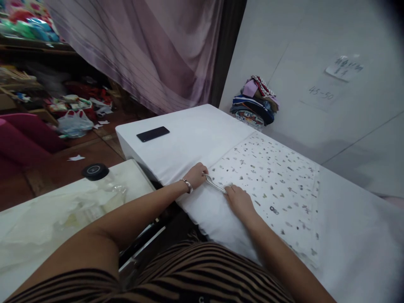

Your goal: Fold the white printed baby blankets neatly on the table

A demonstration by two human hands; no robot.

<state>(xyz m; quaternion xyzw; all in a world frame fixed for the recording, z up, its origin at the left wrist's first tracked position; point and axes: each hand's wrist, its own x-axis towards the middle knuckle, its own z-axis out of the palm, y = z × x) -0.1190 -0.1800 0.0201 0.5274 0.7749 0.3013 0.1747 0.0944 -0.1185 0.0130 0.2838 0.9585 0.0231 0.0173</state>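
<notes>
A white cloth with small printed figures (268, 176) lies spread over the white-covered table (186, 130). Its near left edge is bunched into a narrow fold between my two hands. My left hand (196, 174), with a bracelet at the wrist, pinches that edge at one end. A short way to the right, my right hand (239, 200) closes on the same edge, fingertips pressed down at the cloth. The undersides of both hands are hidden.
A black phone (153, 134) lies at the table's far left. Folded clothes (254, 103) are stacked by the wall. On the left, a white side table (41, 214) bears a round black object (95, 171) and clear plastic. A pink curtain (158, 54) hangs behind.
</notes>
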